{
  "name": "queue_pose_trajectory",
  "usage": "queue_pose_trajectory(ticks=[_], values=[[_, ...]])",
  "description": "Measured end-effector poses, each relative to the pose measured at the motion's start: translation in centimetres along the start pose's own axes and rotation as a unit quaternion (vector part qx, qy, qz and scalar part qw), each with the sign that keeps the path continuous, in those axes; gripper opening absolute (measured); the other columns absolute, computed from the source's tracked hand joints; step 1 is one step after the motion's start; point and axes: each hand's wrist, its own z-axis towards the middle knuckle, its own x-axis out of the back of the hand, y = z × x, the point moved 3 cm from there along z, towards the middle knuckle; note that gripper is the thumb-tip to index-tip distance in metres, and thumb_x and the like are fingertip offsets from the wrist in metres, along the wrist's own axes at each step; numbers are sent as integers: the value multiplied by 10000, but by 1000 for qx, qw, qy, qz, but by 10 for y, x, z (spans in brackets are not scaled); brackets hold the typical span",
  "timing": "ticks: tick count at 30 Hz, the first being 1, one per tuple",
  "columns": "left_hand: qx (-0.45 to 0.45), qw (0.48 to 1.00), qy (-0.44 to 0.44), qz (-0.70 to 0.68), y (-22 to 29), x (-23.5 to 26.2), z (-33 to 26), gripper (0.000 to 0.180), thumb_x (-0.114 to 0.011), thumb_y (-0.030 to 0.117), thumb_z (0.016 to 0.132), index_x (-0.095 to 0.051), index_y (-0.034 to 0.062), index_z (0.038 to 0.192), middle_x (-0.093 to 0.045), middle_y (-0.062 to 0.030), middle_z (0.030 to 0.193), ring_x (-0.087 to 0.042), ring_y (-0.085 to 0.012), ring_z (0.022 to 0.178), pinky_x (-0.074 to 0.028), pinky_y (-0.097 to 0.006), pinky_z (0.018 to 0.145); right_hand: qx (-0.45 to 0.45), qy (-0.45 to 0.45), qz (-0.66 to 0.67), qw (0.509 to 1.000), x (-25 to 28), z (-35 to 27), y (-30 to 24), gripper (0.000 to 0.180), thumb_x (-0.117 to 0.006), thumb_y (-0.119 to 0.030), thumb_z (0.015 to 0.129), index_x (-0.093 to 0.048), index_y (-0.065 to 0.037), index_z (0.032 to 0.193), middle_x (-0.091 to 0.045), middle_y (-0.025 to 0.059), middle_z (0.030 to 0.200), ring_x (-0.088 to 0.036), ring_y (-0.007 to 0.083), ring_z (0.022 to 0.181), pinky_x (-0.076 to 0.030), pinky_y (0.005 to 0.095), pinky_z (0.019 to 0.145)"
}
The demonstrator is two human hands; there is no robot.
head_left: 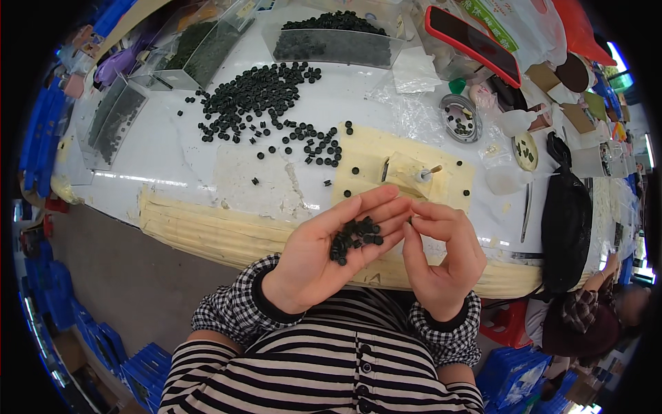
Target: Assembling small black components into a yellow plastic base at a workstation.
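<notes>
Black discs (355, 239) in left hand (324, 255)

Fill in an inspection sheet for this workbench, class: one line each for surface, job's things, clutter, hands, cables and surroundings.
Surface: white worktable, worn and patchy, with a cream pad at its near edge.
Job's things: small black round parts heaped in the left hand; loose black parts spread on the table; a small peg fixture on the pad.
Clutter: clear bins of black parts, a red-cased phone, a round tin, plastic bags, a black bag.
Hands: left hand open, palm up; right hand pinching at its fingertips, content too small to tell.
Cables: nothing seen.
Surroundings: blue crates on the floor; another person sits to the right.
</notes>
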Motion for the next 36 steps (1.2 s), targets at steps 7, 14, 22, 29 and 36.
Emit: queue_pose_trajectory(ticks=[7,14,22,29,36], values=[[-21,1000,-6,-21,1,-2,3,479,-239,230,1031,-294,-69,1401,-356,-229,1433,-322,-316,1363,-266,-422,1145,17,-95,-24,995,3,-3,-16,262,-695,88,678,-674,-25,914,-621,83,814,-619,212,684,-507,295,590],[-27,999,-19,-2,-2,-2,3,493,-222,242,1029,-286,-73,1404,-349,-240,1437,-280,-326,1385,-229,-425,1157,19,-106,-83,991,-8,-7,-17,218,-734,12,699,-673,-11,907,-599,75,800,-603,221,667,-487,309,550],[-12,1000,-12,-7,-4,0,2,473,-244,241,1030,-334,-65,1380,-422,-221,1382,-369,-301,1330,-301,-412,1122,-16,-99,-41,994,-8,-7,-14,203,-724,32,692,-676,-22,882,-593,73,770,-610,215,642,-493,299,541],[32,990,86,109,-7,4,-1,319,-423,177,1007,-508,-7,1253,-569,-127,1208,-554,-184,1122,-461,-327,983,-71,-45,1,996,-6,-7,-7,178,-716,46,715,-678,-26,874,-604,72,765,-614,185,606,-487,266,517],[19,988,74,137,-7,5,-3,255,-512,135,972,-574,14,1188,-597,-87,1134,-565,-150,1065,-470,-286,944,-116,-58,36,991,-2,-2,-7,128,-691,53,743,-662,-11,850,-596,58,717,-579,117,562,-461,229,490]])
